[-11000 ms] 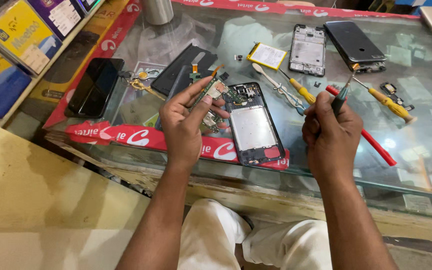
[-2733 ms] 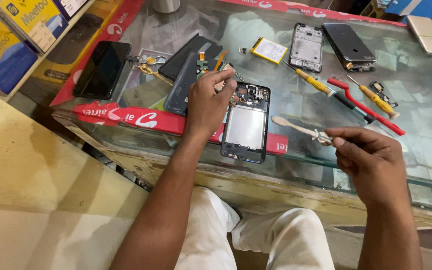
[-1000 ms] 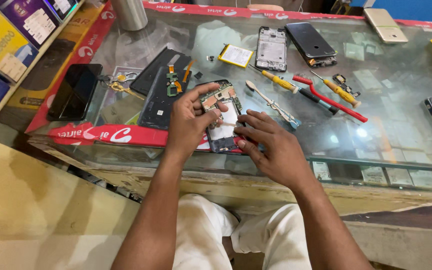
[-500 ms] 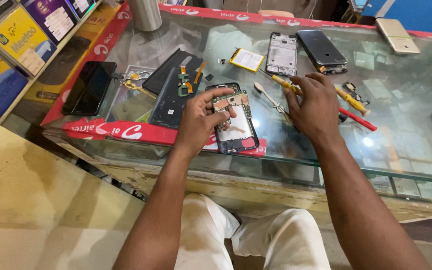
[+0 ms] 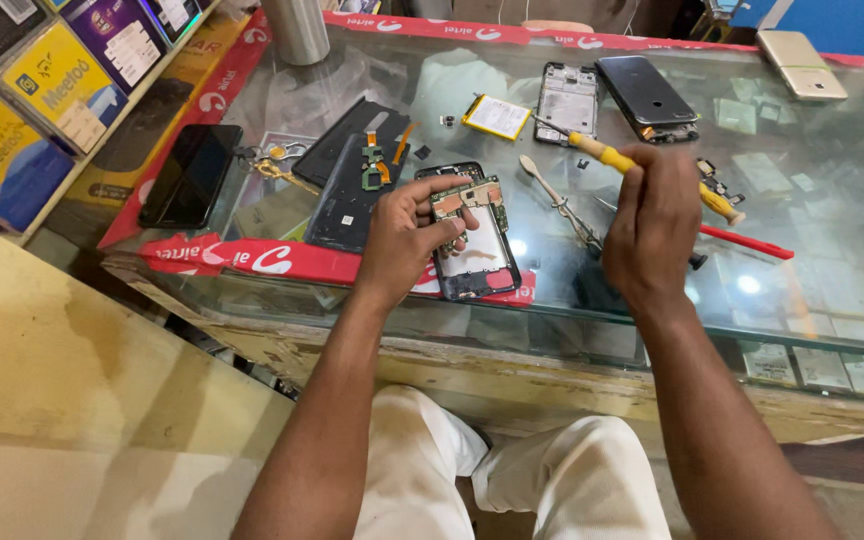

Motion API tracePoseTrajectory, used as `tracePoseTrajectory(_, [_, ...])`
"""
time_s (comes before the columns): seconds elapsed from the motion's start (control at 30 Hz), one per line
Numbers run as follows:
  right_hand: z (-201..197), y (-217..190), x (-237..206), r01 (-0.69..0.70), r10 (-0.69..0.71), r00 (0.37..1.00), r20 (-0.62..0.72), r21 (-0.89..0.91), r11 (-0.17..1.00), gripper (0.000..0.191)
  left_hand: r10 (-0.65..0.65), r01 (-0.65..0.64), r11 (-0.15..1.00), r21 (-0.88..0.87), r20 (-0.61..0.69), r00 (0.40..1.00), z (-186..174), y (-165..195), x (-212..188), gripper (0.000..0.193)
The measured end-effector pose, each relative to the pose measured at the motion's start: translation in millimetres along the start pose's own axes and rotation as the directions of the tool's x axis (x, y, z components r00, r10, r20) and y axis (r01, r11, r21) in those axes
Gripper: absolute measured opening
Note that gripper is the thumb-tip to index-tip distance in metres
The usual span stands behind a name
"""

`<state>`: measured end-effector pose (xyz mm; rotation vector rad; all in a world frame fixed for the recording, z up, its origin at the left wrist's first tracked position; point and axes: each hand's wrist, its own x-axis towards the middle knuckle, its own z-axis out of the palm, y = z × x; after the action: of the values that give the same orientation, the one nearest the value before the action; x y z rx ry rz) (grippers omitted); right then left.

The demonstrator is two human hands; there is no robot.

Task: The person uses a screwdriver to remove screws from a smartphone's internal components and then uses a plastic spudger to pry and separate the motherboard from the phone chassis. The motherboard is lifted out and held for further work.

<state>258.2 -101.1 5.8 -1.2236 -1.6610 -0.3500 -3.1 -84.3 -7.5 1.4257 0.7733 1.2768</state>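
My left hand (image 5: 410,236) holds a small green circuit board (image 5: 470,203) between fingers and thumb, just above an opened phone body (image 5: 473,243) lying on the glass counter (image 5: 812,260). A yellow-handled screwdriver (image 5: 599,154) is gripped in my right hand (image 5: 655,222); it is lifted off the glass to the right of the phone, its tip pointing up and left. A second yellow-handled screwdriver (image 5: 720,204) and a red tool (image 5: 749,242) lie partly hidden behind that hand.
On the glass lie a spudger and tweezers (image 5: 560,202), a dark back cover with flex parts (image 5: 354,180), a yellow battery (image 5: 497,117), a stripped phone frame (image 5: 566,100), two dark phones (image 5: 645,96) (image 5: 190,175), a gold phone (image 5: 802,64). Boxes (image 5: 42,90) stand left, a metal cylinder (image 5: 294,18) at the back.
My right hand has picked a yellow-handled screwdriver off the glass and raised it. The left hand still holds the board over the opened phone.
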Motion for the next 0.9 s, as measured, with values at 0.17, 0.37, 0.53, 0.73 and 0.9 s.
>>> tracePoseTrajectory(0.17, [-8,-41,-29,-0.207,0.171,0.973,0.155,0.265,0.942,0.018,0.000,-0.001,1.000,-0.026,-0.026,1.000,2,0,1,0.052])
tracePoseTrajectory(0.37, [4,-39,-8,-0.529,0.265,0.839,0.475,0.604,0.595,0.016,-0.003,0.001,0.997,-0.083,-0.020,1.000,4,3,-2,0.057])
tracePoseTrajectory(0.53, [9,-40,-2,-0.591,0.320,0.772,0.549,0.435,0.679,0.022,0.034,-0.036,0.995,-0.093,-0.023,0.999,5,6,0,0.051])
tracePoseTrajectory(0.73, [5,-56,-2,-0.368,0.207,0.794,0.572,0.182,0.912,0.041,-0.010,0.006,0.987,-0.160,-0.025,1.000,6,6,-3,0.056])
tracePoseTrajectory(0.9, [2,-70,3,-0.277,0.191,0.786,0.588,0.058,0.959,0.042,0.006,-0.002,0.964,-0.265,0.012,1.000,4,5,-1,0.059])
